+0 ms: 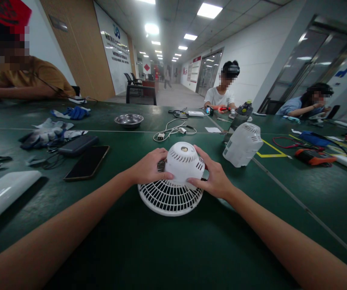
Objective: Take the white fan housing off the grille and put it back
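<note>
As I watch remotely, my left hand [149,166] and right hand [215,175] clasp opposite sides of a white, domed plastic housing [183,166] at the frame's centre; it sits between them, axis near upright, over a round white plastic grille [171,197], neither hand clearly nearer.

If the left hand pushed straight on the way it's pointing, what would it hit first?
The white vented housing: the left hand already appears to touch its side, so it would likely press there at once. The fingers' far side is partly hidden.
</note>
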`<state>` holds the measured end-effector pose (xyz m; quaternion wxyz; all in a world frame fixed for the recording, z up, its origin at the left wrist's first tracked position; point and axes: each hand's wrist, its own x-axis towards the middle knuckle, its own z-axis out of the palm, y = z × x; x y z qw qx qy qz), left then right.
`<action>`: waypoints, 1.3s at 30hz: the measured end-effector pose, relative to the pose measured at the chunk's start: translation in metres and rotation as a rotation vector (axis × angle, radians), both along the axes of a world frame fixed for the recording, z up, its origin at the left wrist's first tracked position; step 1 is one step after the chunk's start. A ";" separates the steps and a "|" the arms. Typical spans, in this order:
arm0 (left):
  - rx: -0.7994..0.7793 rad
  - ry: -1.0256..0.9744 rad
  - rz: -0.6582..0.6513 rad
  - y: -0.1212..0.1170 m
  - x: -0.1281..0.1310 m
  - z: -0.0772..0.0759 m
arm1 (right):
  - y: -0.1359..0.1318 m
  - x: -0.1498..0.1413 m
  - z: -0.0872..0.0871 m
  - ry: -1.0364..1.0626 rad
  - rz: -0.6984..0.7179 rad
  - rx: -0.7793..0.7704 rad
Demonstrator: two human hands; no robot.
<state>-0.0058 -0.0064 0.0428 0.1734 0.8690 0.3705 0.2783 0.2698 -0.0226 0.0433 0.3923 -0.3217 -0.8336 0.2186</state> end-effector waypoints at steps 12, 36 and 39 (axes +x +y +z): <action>-0.041 -0.007 0.046 -0.003 0.003 0.000 | 0.002 -0.001 0.006 -0.087 0.017 -0.018; -0.024 -0.113 -0.053 -0.019 0.017 0.002 | -0.013 0.002 0.008 -0.079 0.139 -0.181; -0.002 -0.116 -0.033 -0.020 0.019 0.000 | -0.014 0.000 0.010 -0.104 0.132 -0.172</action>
